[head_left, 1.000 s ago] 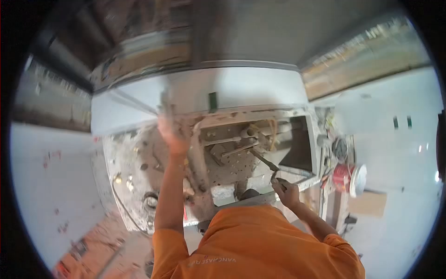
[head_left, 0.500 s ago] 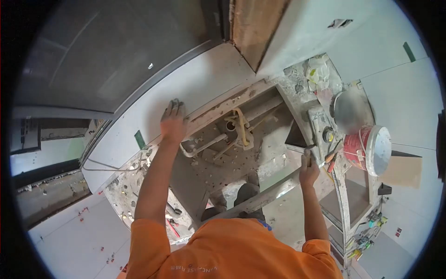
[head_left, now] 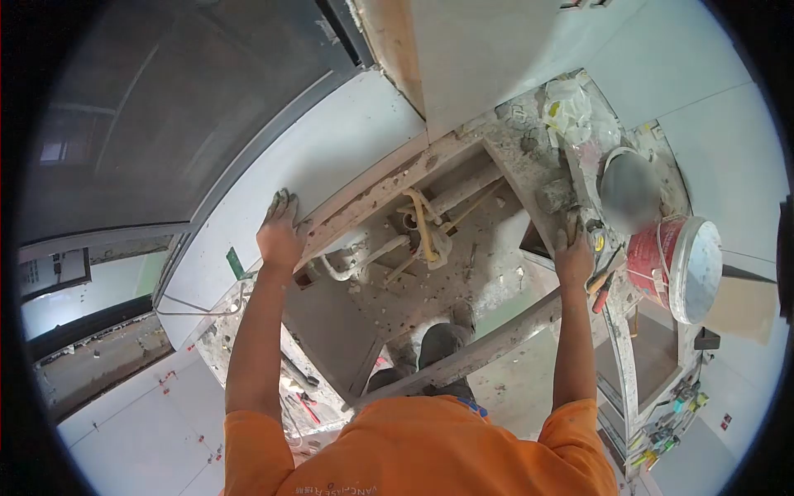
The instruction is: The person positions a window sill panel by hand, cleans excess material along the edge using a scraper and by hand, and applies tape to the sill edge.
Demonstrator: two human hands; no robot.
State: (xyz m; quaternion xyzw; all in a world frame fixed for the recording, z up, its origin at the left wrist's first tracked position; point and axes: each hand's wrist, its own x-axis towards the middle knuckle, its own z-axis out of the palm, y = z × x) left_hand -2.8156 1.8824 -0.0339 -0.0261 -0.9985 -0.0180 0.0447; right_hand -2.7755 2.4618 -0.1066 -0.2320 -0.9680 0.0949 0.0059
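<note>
My left hand (head_left: 281, 230) lies against the lower part of the white wall panel (head_left: 331, 157), with its fingers stretched out and nothing in them. My right hand (head_left: 572, 250) rests on the dusty counter ledge to the right of the opening, its fingers pointing forward and no tool visible in it. Between my arms is an open counter frame (head_left: 513, 312). Inside it are a yellowish pipe (head_left: 424, 229) and a pale drain pipe (head_left: 376, 252). A red-handled tool (head_left: 601, 298) lies on the ledge beside my right hand.
A red and white bucket (head_left: 653, 260) stands at the right, beside a round container (head_left: 622, 190). Plastic bags (head_left: 571, 112) and rubble lie at the back right. A dark window (head_left: 190, 124) fills the upper left. Colourful clips (head_left: 666, 422) hang at the lower right.
My right hand has moved forward along the right ledge, and its fingers have straightened. My left hand has shifted slightly left and stays against the wall panel. The view has tilted a little.
</note>
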